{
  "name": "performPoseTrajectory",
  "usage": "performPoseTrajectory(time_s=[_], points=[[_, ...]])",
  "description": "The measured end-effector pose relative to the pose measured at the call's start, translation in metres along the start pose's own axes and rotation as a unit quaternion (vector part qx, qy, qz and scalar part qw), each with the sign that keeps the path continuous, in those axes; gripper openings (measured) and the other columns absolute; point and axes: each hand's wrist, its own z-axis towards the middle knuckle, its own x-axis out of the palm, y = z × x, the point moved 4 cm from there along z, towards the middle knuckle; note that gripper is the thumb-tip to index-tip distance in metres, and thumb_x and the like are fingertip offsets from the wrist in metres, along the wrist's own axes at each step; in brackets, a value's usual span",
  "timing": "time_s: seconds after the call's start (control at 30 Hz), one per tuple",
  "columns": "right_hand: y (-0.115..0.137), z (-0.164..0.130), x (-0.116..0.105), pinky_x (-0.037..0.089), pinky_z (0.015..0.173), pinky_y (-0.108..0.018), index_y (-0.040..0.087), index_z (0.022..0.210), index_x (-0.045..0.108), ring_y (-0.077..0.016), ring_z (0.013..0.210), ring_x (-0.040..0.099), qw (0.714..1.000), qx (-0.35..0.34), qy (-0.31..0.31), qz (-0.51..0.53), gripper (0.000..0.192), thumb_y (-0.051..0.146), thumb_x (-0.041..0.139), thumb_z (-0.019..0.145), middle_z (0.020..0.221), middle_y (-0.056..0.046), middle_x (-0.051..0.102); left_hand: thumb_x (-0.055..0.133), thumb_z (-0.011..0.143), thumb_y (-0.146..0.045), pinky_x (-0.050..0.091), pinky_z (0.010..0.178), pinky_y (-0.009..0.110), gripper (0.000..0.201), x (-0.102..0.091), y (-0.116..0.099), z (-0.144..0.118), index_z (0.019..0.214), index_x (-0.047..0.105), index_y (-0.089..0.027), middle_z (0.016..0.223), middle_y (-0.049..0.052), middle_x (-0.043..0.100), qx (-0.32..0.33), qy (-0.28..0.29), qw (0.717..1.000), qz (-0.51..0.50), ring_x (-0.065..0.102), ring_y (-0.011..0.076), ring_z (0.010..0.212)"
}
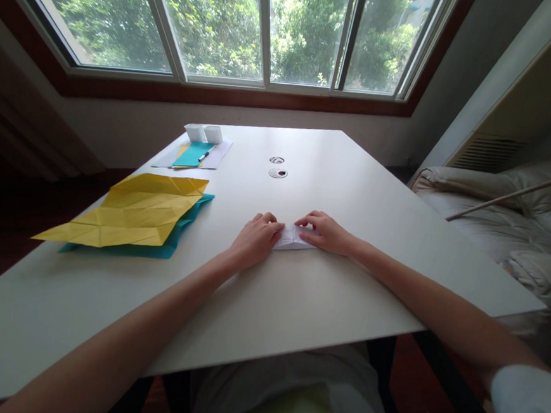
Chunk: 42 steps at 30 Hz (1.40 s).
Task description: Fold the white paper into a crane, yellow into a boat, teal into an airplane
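Observation:
A small folded white paper lies flat on the white table, near its middle. My left hand presses on the paper's left end with curled fingers. My right hand rests on its right end, fingertips on the fold. Both hands hold the paper down against the tabletop. Most of the paper is hidden under my fingers.
A creased yellow sheet lies over a teal sheet at the left. Farther back are a teal paper with a pen, two small white boxes and two round cable holes. A sofa stands at the right.

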Motion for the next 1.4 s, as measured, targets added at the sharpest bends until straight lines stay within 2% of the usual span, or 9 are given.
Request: performPoseTrajectory(time_s=[0.13, 0.27, 0.4, 0.53, 0.73, 0.83, 0.97, 1.13, 1.4], points=[[0.003, 0.000, -0.003, 0.043, 0.073, -0.028, 0.018, 0.099, 0.061, -0.0149, 0.081, 0.055, 0.999, 0.003, -0.013, 0.036, 0.023, 0.023, 0.058, 0.077, 0.093, -0.005, 0.063, 0.045, 0.085, -0.024, 0.045, 0.082, 0.035, 0.026, 0.000, 0.003, 0.001, 0.102, 0.063, -0.019, 0.098, 0.008, 0.061, -0.012, -0.018, 0.999, -0.040, 0.054, 0.0211, 0.092], [0.005, -0.001, -0.005, 0.042, 0.074, -0.029, 0.019, 0.089, 0.062, -0.0149, 0.078, 0.055, 0.999, -0.011, -0.027, 0.023, 0.013, 0.020, 0.058, 0.077, 0.086, -0.003, 0.064, 0.047, 0.083, -0.022, 0.045, 0.076, 0.034, 0.020, -0.001, 0.005, 0.002, 0.091, 0.065, -0.020, 0.087, 0.004, 0.064, -0.003, -0.023, 0.998, -0.060, 0.055, 0.0197, 0.086], [0.007, -0.003, -0.006, 0.041, 0.079, -0.031, 0.021, 0.085, 0.066, -0.0166, 0.082, 0.056, 0.998, -0.059, -0.016, -0.018, 0.011, 0.020, 0.055, 0.082, 0.083, -0.004, 0.066, 0.045, 0.083, -0.017, 0.044, 0.078, 0.032, 0.024, -0.006, 0.004, -0.001, 0.091, 0.067, -0.021, 0.089, 0.004, 0.066, 0.065, -0.008, 0.997, -0.043, 0.054, 0.0183, 0.085], [0.010, -0.007, -0.007, 0.042, 0.079, -0.031, 0.022, 0.093, 0.067, -0.0173, 0.087, 0.054, 0.995, -0.097, 0.018, -0.033, 0.019, 0.021, 0.049, 0.086, 0.090, -0.006, 0.065, 0.042, 0.086, -0.016, 0.043, 0.079, 0.030, 0.028, -0.010, 0.001, -0.007, 0.100, 0.065, -0.024, 0.094, 0.004, 0.066, 0.130, 0.030, 0.991, 0.006, 0.053, 0.0185, 0.090], [0.013, -0.010, -0.006, 0.043, 0.080, -0.033, 0.021, 0.112, 0.061, -0.0187, 0.087, 0.052, 0.989, -0.113, 0.037, -0.087, 0.030, 0.018, 0.043, 0.088, 0.096, -0.008, 0.062, 0.039, 0.085, -0.011, 0.042, 0.076, 0.032, 0.033, -0.008, -0.009, -0.011, 0.113, 0.054, -0.020, 0.099, 0.007, 0.061, 0.109, 0.031, 0.989, 0.096, 0.052, 0.0203, 0.091], [0.014, -0.010, -0.003, 0.043, 0.079, -0.035, 0.025, 0.118, 0.057, -0.0189, 0.086, 0.051, 0.983, -0.131, 0.045, -0.118, 0.035, 0.017, 0.039, 0.089, 0.098, -0.009, 0.060, 0.037, 0.086, -0.011, 0.041, 0.075, 0.031, 0.038, -0.006, -0.011, -0.010, 0.120, 0.049, -0.023, 0.100, 0.007, 0.058, 0.116, 0.044, 0.986, 0.115, 0.052, 0.0199, 0.091], [0.012, -0.010, -0.003, 0.042, 0.079, -0.034, 0.025, 0.114, 0.061, -0.0186, 0.085, 0.050, 0.981, -0.136, 0.044, -0.130, 0.033, 0.019, 0.039, 0.090, 0.097, -0.008, 0.061, 0.039, 0.085, -0.012, 0.040, 0.074, 0.030, 0.034, -0.007, -0.010, -0.010, 0.113, 0.055, -0.025, 0.101, 0.007, 0.058, 0.128, 0.057, 0.982, 0.130, 0.051, 0.0203, 0.091], [0.008, -0.011, -0.010, 0.041, 0.078, -0.032, 0.024, 0.105, 0.066, -0.0181, 0.084, 0.050, 0.983, -0.121, 0.050, -0.129, 0.029, 0.023, 0.042, 0.090, 0.094, -0.008, 0.062, 0.039, 0.086, -0.016, 0.038, 0.073, 0.030, 0.030, -0.013, -0.008, -0.011, 0.106, 0.059, -0.026, 0.101, 0.006, 0.059, 0.111, 0.059, 0.983, 0.135, 0.051, 0.0201, 0.091], [0.013, -0.013, -0.018, 0.041, 0.083, -0.035, 0.020, 0.106, 0.065, -0.0192, 0.089, 0.051, 0.988, -0.088, 0.086, -0.093, 0.038, 0.035, 0.032, 0.094, 0.095, -0.009, 0.062, 0.033, 0.088, -0.019, 0.040, 0.075, 0.033, 0.035, -0.017, -0.005, -0.016, 0.113, 0.057, -0.026, 0.105, 0.006, 0.057, 0.082, 0.076, 0.986, 0.124, 0.051, 0.0203, 0.093]])
